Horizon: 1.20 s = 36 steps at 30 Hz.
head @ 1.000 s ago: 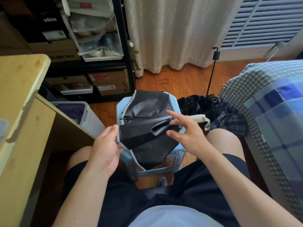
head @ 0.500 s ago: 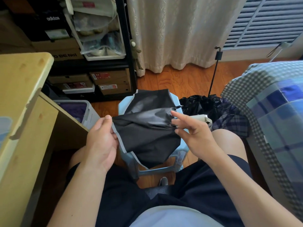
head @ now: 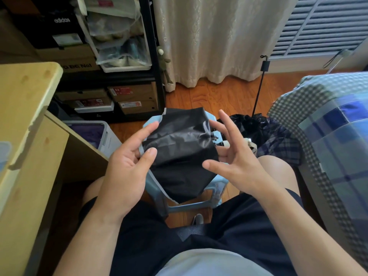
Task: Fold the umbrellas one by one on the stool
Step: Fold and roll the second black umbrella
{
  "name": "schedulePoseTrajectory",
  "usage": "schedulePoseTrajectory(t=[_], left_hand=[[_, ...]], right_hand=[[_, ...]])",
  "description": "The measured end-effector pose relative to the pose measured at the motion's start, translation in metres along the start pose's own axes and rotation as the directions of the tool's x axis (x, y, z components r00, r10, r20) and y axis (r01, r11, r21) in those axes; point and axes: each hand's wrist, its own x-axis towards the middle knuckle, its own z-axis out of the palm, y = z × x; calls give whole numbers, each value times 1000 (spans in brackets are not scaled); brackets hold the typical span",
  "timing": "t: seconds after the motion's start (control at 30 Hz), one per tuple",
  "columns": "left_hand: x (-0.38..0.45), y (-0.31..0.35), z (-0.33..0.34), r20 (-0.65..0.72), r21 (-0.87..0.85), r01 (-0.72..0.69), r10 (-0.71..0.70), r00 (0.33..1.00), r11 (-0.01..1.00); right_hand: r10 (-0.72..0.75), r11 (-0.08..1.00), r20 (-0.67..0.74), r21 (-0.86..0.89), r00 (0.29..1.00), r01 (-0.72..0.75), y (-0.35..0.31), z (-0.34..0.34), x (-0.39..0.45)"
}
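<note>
A black umbrella (head: 179,148) with a pale blue outer edge lies bunched over the light blue plastic stool (head: 217,188) in front of my knees. My left hand (head: 127,162) holds the canopy's left edge, thumb and fingers pinching the fabric. My right hand (head: 233,154) is at the canopy's right side with fingers spread and nearly straight, beside the metal rib tips; its fingertips touch the fabric. The umbrella's pale handle (head: 250,143) pokes out behind my right hand.
Another dark umbrella (head: 256,126) with a thin black shaft lies on the wooden floor right of the stool. A wooden desk (head: 23,120) stands at left, a checked bed cover (head: 328,124) at right, and a shelf of boxes (head: 111,90) behind.
Both hands have risen and gathered the canopy into a tighter bundle. My left hand turned palm-up under the fabric's edge. My right hand opened its fingers wider at the rib tips.
</note>
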Motion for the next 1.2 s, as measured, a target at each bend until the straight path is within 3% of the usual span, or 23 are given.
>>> schedulePoseTrajectory(t=[0.07, 0.17, 0.33, 0.47, 0.6, 0.7, 0.83, 1.07, 1.13, 1.2], left_hand=[[0, -1, -1, -7, 25, -3, 4, 1000, 1000], [0, -1, 1, -49, 49, -16, 18, 999, 999], [-3, 0, 4, -80, 128, -37, 48, 996, 991], [-3, 1, 3, -114, 121, -48, 62, 992, 992], [-3, -3, 0, -114, 131, -52, 68, 991, 990], [-3, -4, 3, -93, 88, -49, 57, 994, 995], [-4, 0, 8, -51, 71, -57, 60, 997, 996], [-3, -1, 5, -57, 74, -46, 50, 997, 996], [-3, 1, 5, -43, 86, -53, 57, 997, 995], [-3, 3, 6, -14, 92, -67, 69, 998, 994]], right_hand=[[-3, 998, -30, -67, 1000, 1, 1, 3, 1], [-43, 989, -188, -145, 981, 16, 4, 1, 2], [-52, 994, -201, 82, 978, 70, 1, 4, -2], [-54, 998, -223, -49, 973, 44, 6, 3, -4], [-155, 985, -295, -114, 943, 126, 4, 5, -5], [-114, 991, -402, 12, 908, 130, 6, 8, -4], [16, 990, -331, 140, 943, 32, 8, 4, -7], [-128, 988, -421, 25, 898, 153, 6, 2, -9], [-92, 995, -354, -11, 931, 94, 10, -4, -11], [-83, 982, -238, -187, 968, 39, 11, -10, -12]])
